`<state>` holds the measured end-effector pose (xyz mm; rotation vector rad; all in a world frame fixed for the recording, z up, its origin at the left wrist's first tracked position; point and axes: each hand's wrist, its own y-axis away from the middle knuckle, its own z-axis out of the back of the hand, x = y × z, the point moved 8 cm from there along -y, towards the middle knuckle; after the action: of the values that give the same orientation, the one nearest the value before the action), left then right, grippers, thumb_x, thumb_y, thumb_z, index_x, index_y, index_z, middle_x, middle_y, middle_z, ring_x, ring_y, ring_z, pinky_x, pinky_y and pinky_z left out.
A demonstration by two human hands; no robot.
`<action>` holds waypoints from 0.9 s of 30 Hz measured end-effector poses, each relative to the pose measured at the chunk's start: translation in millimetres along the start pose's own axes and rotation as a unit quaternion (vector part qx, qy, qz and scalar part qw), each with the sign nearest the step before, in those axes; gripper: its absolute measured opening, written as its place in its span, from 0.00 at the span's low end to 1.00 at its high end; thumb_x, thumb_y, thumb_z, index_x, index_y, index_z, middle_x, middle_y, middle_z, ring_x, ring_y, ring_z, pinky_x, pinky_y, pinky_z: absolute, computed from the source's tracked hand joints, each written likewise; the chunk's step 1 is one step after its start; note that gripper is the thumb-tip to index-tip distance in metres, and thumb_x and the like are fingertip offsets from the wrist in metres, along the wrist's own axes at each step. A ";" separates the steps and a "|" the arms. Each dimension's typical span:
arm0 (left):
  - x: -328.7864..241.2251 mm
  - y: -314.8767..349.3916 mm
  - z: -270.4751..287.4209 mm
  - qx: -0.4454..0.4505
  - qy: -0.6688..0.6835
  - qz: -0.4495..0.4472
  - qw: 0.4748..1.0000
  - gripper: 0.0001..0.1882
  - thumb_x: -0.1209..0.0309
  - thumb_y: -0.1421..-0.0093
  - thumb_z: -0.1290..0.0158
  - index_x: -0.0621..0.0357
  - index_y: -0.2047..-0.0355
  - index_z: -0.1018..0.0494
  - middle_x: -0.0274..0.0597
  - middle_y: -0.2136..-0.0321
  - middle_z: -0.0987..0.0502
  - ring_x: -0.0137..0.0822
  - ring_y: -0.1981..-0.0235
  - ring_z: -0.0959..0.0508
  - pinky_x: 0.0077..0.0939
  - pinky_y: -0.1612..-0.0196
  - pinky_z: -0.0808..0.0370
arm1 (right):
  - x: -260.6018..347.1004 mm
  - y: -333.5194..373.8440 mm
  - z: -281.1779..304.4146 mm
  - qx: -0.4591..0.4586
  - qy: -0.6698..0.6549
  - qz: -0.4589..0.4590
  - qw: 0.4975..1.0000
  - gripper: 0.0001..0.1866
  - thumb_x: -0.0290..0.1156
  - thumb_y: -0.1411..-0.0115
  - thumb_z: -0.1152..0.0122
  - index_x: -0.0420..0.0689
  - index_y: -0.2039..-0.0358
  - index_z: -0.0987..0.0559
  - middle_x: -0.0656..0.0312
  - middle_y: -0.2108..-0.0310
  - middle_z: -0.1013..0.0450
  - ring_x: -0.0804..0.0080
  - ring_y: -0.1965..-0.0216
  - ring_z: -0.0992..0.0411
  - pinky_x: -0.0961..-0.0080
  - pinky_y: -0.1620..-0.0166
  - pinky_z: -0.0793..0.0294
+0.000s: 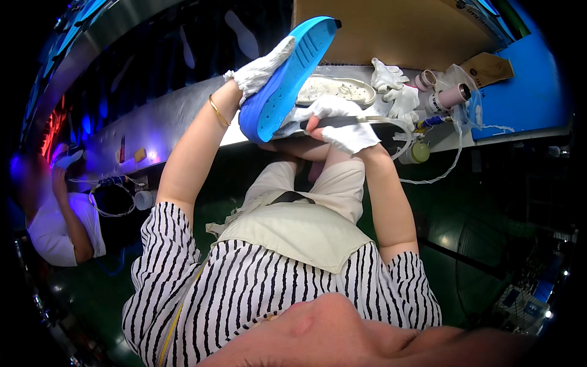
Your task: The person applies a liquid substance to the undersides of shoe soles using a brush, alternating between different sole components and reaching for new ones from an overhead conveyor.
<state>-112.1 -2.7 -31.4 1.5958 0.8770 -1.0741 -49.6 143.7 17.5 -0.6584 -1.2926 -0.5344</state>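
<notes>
My left hand [262,70], in a white knitted glove, grips a blue shoe sole [287,79] along its left edge. The sole is tilted up above the bench, with grooves at its far end and small holes in its near half. Below and right of it, my right hand [333,119] is closed, its white glove leaving some fingertips bare. A pale hose [391,122] runs out of that hand; whatever tool it feeds is mostly hidden by the fingers and the sole. Behind my right hand a cream-white sole [336,90] lies on the bench.
The metal bench [208,101] holds spare white gloves [388,76], a pink tumbler [452,96] and a blue bin [520,85] at right. A cardboard box [391,37] stands behind. Further soles hang in a dark rack [241,37]. Another person [58,220] sits at far left.
</notes>
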 end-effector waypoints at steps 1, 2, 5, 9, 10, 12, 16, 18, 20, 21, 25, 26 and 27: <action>-0.1 0.9 -0.3 -0.011 -0.002 -0.005 1.000 0.45 0.31 0.49 0.57 0.54 0.43 0.37 0.53 0.55 0.28 0.41 0.61 0.24 0.32 0.64 0.23 | 13.6 -2.9 4.8 -0.013 0.088 0.058 0.994 0.09 0.15 0.59 0.41 0.41 0.75 0.25 0.63 0.73 0.28 0.73 0.67 0.30 0.77 0.63 0.29; -1.1 2.8 -1.1 -0.023 -0.003 -0.010 1.000 0.45 0.31 0.50 0.57 0.54 0.43 0.37 0.53 0.55 0.28 0.41 0.60 0.24 0.32 0.63 0.23 | 14.2 -4.9 13.2 -0.058 0.049 0.050 0.996 0.07 0.18 0.58 0.40 0.43 0.77 0.24 0.62 0.73 0.26 0.70 0.67 0.28 0.77 0.61 0.29; -5.8 7.1 -2.1 -0.017 0.007 0.003 1.000 0.46 0.30 0.51 0.57 0.53 0.43 0.37 0.53 0.53 0.29 0.43 0.58 0.25 0.34 0.61 0.24 | 22.9 -8.4 14.8 -0.069 0.165 0.118 0.977 0.07 0.18 0.58 0.40 0.43 0.77 0.24 0.62 0.74 0.27 0.70 0.68 0.29 0.76 0.61 0.29; -19.0 16.2 9.2 -0.045 0.040 -0.046 0.997 0.45 0.32 0.49 0.57 0.56 0.45 0.36 0.51 0.56 0.27 0.41 0.59 0.24 0.38 0.62 0.22 | 25.8 -2.2 17.3 -0.003 0.129 0.110 0.985 0.06 0.17 0.56 0.42 0.41 0.77 0.26 0.63 0.74 0.28 0.72 0.67 0.30 0.76 0.61 0.30; -24.0 20.1 12.4 -0.046 0.058 -0.062 0.995 0.44 0.32 0.49 0.57 0.57 0.45 0.36 0.51 0.56 0.27 0.41 0.59 0.24 0.38 0.62 0.22 | 28.3 -0.5 20.9 -0.001 0.101 0.114 0.988 0.06 0.17 0.56 0.41 0.41 0.77 0.27 0.63 0.73 0.28 0.73 0.67 0.30 0.77 0.61 0.30; -44.3 35.7 20.3 -0.022 0.141 -0.180 0.973 0.44 0.35 0.47 0.57 0.56 0.42 0.42 0.51 0.53 0.29 0.42 0.53 0.26 0.37 0.49 0.27 | 32.2 6.7 38.9 -0.109 0.123 0.076 0.983 0.07 0.17 0.53 0.40 0.41 0.74 0.27 0.64 0.70 0.28 0.76 0.66 0.30 0.79 0.60 0.30; -50.9 51.0 29.1 0.054 0.361 -0.237 0.900 0.41 0.36 0.44 0.60 0.54 0.41 0.42 0.45 0.49 0.31 0.43 0.45 0.33 0.42 0.41 0.37 | 22.5 15.6 47.8 -0.182 0.021 0.070 0.981 0.10 0.17 0.52 0.35 0.41 0.70 0.25 0.64 0.70 0.27 0.80 0.67 0.29 0.84 0.63 0.29; -2.6 42.8 20.4 0.198 0.460 -0.046 0.864 0.42 0.36 0.43 0.62 0.57 0.41 0.42 0.50 0.49 0.31 0.46 0.50 0.28 0.44 0.45 0.32 | 15.1 14.9 44.2 -0.221 0.014 0.100 0.970 0.11 0.18 0.53 0.34 0.41 0.69 0.25 0.65 0.71 0.26 0.82 0.69 0.29 0.84 0.63 0.28; 27.9 48.4 -6.5 0.168 0.432 -0.030 0.886 0.41 0.39 0.41 0.62 0.66 0.45 0.39 0.62 0.52 0.31 0.57 0.54 0.27 0.47 0.49 0.29 | -0.8 14.5 36.0 -0.240 -0.011 0.058 0.969 0.11 0.19 0.53 0.33 0.40 0.69 0.24 0.65 0.71 0.26 0.82 0.70 0.28 0.83 0.64 0.28; 47.1 54.2 -20.7 0.210 0.540 0.010 0.815 0.40 0.41 0.41 0.61 0.66 0.44 0.41 0.64 0.51 0.32 0.60 0.52 0.29 0.47 0.47 0.30 | -2.8 16.9 31.8 -0.248 0.011 0.053 0.967 0.11 0.19 0.53 0.33 0.40 0.68 0.24 0.65 0.72 0.26 0.81 0.70 0.28 0.83 0.65 0.28; 60.0 63.5 -58.8 0.157 0.593 -0.038 0.789 0.33 0.51 0.38 0.56 0.64 0.42 0.43 0.60 0.49 0.33 0.55 0.50 0.29 0.46 0.45 0.32 | -12.8 19.5 43.2 -0.304 -0.007 0.065 0.950 0.09 0.19 0.53 0.35 0.40 0.71 0.25 0.64 0.75 0.26 0.80 0.74 0.28 0.83 0.68 0.28; 55.8 64.7 -67.0 0.141 0.585 -0.046 0.797 0.32 0.52 0.38 0.56 0.63 0.42 0.43 0.58 0.49 0.33 0.53 0.51 0.29 0.45 0.46 0.31 | -11.5 19.2 49.3 -0.322 -0.006 0.080 0.943 0.08 0.19 0.53 0.35 0.40 0.72 0.26 0.64 0.75 0.26 0.80 0.74 0.28 0.83 0.68 0.28; 53.3 63.6 -71.9 0.124 0.577 -0.054 0.805 0.31 0.53 0.38 0.55 0.62 0.42 0.43 0.56 0.49 0.32 0.51 0.51 0.28 0.43 0.46 0.30 | -9.7 18.1 52.9 -0.339 0.019 0.100 0.935 0.09 0.20 0.53 0.35 0.41 0.72 0.26 0.63 0.75 0.27 0.80 0.74 0.28 0.83 0.69 0.28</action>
<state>-19.4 52.6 -51.6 2.4689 1.6591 -0.1434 -75.6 193.9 12.9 -1.3282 -0.9744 -0.8283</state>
